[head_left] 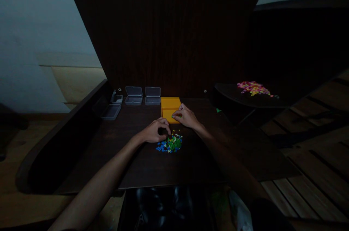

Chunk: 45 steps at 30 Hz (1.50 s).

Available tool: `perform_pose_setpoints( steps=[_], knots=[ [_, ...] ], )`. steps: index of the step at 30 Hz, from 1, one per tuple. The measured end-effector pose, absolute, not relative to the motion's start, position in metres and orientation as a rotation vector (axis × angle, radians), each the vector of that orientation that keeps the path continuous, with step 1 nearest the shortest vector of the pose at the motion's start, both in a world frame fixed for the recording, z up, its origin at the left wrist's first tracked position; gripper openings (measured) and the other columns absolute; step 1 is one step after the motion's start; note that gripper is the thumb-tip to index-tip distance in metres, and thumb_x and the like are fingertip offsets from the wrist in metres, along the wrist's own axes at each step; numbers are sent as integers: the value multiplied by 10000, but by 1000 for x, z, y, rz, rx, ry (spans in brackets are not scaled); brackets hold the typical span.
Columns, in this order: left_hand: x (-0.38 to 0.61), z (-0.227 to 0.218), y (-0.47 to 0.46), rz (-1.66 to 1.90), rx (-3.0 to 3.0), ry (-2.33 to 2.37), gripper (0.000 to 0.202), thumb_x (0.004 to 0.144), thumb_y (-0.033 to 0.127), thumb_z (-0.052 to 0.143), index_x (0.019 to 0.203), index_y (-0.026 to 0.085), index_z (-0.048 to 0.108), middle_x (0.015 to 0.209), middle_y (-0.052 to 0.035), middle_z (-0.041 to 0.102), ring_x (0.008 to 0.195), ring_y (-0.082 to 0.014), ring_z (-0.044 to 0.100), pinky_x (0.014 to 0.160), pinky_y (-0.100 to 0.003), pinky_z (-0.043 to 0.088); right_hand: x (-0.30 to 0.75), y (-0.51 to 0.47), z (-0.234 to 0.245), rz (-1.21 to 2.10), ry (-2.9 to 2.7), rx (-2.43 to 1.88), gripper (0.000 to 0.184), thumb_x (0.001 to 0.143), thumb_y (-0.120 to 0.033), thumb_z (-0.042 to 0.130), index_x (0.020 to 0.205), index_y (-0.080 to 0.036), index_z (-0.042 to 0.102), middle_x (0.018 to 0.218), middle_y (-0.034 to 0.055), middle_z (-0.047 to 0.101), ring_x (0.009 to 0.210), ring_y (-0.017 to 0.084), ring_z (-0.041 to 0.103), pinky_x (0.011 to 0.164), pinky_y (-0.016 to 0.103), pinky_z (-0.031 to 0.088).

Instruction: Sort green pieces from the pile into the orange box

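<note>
A small heap of tiny blue, green and yellow pieces (170, 144) lies on the dark wooden table (141, 165). My left hand (156, 131) rests at the heap's upper left edge with its fingers curled in; what they hold, if anything, is hidden. My right hand (186, 116) sits just behind the heap, over the front edge of an orange box (169, 105), fingertips pinched together on something too small to name.
Several clear plastic cases (133, 95) stand in a row behind and to the left of the orange box. A second dark surface at the right carries a heap of pink and yellow pieces (254, 88). A tall dark panel rises behind the table.
</note>
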<state>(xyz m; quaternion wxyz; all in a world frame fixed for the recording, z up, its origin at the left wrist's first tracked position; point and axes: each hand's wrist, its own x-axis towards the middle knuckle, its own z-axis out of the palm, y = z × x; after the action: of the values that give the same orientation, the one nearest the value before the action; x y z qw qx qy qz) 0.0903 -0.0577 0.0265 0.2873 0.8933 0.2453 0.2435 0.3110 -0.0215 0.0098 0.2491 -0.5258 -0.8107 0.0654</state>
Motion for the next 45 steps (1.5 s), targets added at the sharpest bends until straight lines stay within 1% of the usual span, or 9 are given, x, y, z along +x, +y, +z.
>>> perform_pose_setpoints(
  steps=[7,13,19,23,27,32,37,41,45],
  knots=[
    [90,23,-59,551,2441,657,163,673,108,645,776,200,732,909,-39,591,896,-171,545,881,-300,435,310,-20,12,168,-2269,-1518,166,832,-275,633,933,-254,763,905,44,542,868,167,546,683,250,416],
    [91,25,-60,496,2462,658,169,681,111,642,797,191,735,906,-36,588,875,-160,543,859,-280,438,312,-23,16,149,-2219,-1548,243,815,-229,621,1020,-265,746,926,31,557,855,155,553,699,241,424],
    [90,25,-59,480,2462,636,167,678,127,656,815,188,729,906,-36,581,883,-165,542,862,-286,440,312,-30,15,139,-2103,-1343,199,820,-180,587,910,-214,761,838,30,547,767,153,545,664,255,409],
    [91,26,-60,485,2445,637,140,672,118,650,780,179,715,902,-34,587,869,-160,545,844,-278,442,307,-33,14,198,-2019,-1192,175,811,-160,594,854,-204,758,790,19,525,728,144,528,647,253,402],
    [92,28,-61,476,2441,624,117,663,95,637,737,166,694,860,-29,594,840,-154,547,820,-268,441,302,-36,15,245,-1978,-1104,168,801,-135,597,820,-191,754,761,14,525,688,135,511,635,251,403],
    [92,28,-62,468,2435,668,159,649,95,640,773,171,701,881,-34,596,860,-167,547,829,-284,440,299,-38,14,248,-1967,-1066,180,785,-95,596,798,-181,754,742,12,533,653,124,493,623,245,402],
    [92,27,-62,454,2441,663,119,655,96,637,736,164,691,861,-33,596,840,-161,549,820,-282,440,299,-39,13,263,-1966,-1044,189,778,-75,591,799,-170,752,733,11,529,637,119,489,601,243,398],
    [92,26,-59,496,2381,637,78,697,117,636,720,167,691,862,-37,609,860,-159,555,831,-283,442,299,-39,14,301,-1972,-1026,191,777,-75,586,787,-175,748,714,7,523,631,118,493,575,236,393],
    [91,27,-56,591,2236,609,61,769,198,636,749,158,678,844,-41,634,854,-157,572,822,-285,447,299,-40,17,341,-1947,-1018,190,781,-82,582,788,-177,746,705,8,529,636,121,499,554,230,389]
  ],
)
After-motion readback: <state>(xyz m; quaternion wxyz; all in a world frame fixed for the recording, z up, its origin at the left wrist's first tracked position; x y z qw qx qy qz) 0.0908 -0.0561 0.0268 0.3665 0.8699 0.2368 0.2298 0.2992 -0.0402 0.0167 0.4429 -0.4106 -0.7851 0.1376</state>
